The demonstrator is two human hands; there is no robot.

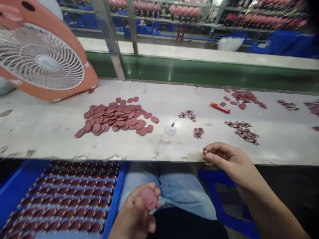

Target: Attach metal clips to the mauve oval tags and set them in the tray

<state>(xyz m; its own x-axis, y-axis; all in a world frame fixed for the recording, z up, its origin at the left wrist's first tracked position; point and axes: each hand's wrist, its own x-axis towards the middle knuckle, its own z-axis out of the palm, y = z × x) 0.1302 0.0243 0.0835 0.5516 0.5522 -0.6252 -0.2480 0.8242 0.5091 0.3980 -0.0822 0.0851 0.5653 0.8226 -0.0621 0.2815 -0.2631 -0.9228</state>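
Between the thumb and fingers of my left hand (139, 210) is a flat dusky-pink oval disc (149, 198) with small slots, held above my lap. My right hand (224, 156), at the table's front edge, pinches a small shiny coppery piece (205, 151); its exact kind is too small to make out. Just beyond it lies a little cluster of similar pieces (198, 132), with another cluster (188, 115) farther back. A small white bottle with a thin dark tip (169, 132) stands between these and a large heap of pink discs (117, 116).
An orange fan (47, 59) stands at the table's left. To the right lie a red cutter-like tool (220, 108), more discs (245, 97) and coppery pieces (244, 131). Below left, a blue crate (118, 189) holds rows of dark-red parts. A green conveyor (174, 69) runs behind.
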